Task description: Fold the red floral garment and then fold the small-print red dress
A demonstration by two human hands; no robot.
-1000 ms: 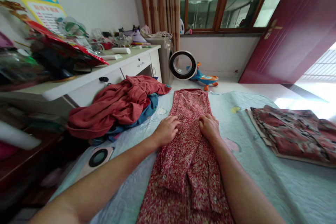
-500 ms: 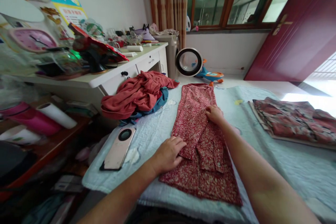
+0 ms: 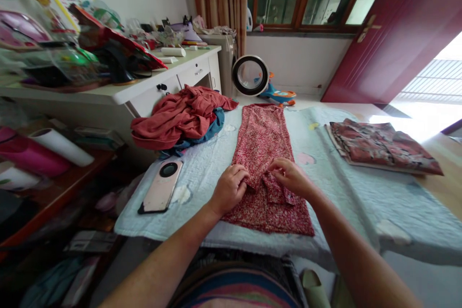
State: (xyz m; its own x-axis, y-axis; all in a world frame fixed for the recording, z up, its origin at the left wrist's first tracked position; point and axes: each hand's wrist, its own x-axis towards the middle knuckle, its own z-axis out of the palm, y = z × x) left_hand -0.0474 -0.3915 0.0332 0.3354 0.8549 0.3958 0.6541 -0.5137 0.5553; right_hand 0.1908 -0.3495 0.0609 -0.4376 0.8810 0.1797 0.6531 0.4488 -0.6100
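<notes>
A red patterned shirt (image 3: 263, 134) lies lengthwise on a pale blue quilted cover (image 3: 202, 173), its sleeves folded inward over the body. My left hand (image 3: 231, 187) is closed on the left side of the shirt, with the fingers curled at a sleeve end. Close by on the right, my right hand (image 3: 290, 178) pinches a raised bit of the other sleeve near the cuff. Parts of both sleeves are hidden under my fingers. Below my hands, the shirt's hem lies flat toward me.
A crumpled heap of red cloth (image 3: 173, 120) with blue cloth (image 3: 216, 122) under it sits at the left. In front of it lies a phone (image 3: 160, 190). Folded patterned clothing (image 3: 382, 144) rests at the right. A cluttered desk (image 3: 119, 94) stands on the left, a washing machine (image 3: 227, 57) behind.
My right hand has come down and toward the left, from the shirt's right side to the sleeve near the cuff. My left hand stays at the sleeve end. The view has shifted.
</notes>
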